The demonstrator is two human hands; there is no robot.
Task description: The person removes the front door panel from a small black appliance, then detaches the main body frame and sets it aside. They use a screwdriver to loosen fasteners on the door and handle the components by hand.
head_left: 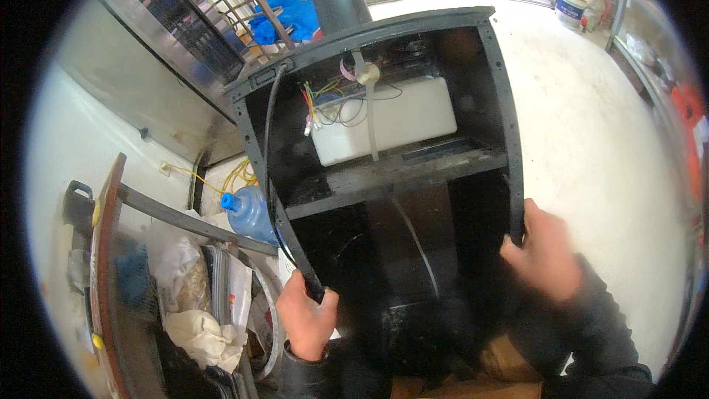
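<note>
A black open-sided metal cabinet (399,171) stands tilted in front of me, its hollow inside facing up at me. My left hand (306,316) is closed round its left rim. On the right rim my right hand (545,253) is closed too, slightly blurred. Inside the far compartment lies a white box-shaped plastic tank (402,122). A pale tube (373,122) runs down over it, and loose coloured wires (314,103) with white connectors hang at its left. A black cable (269,133) drops along the left rim. The near compartment is dark, with a thin clear tube (419,240) in it.
At the left, a rack (109,251) holds bags and cloth. A blue water bottle (251,214) lies beside the cabinet, near a coiled yellow cord (238,176). Shelving (641,66) lines the right side, and a white bucket (569,7) stands on the pale floor (591,140).
</note>
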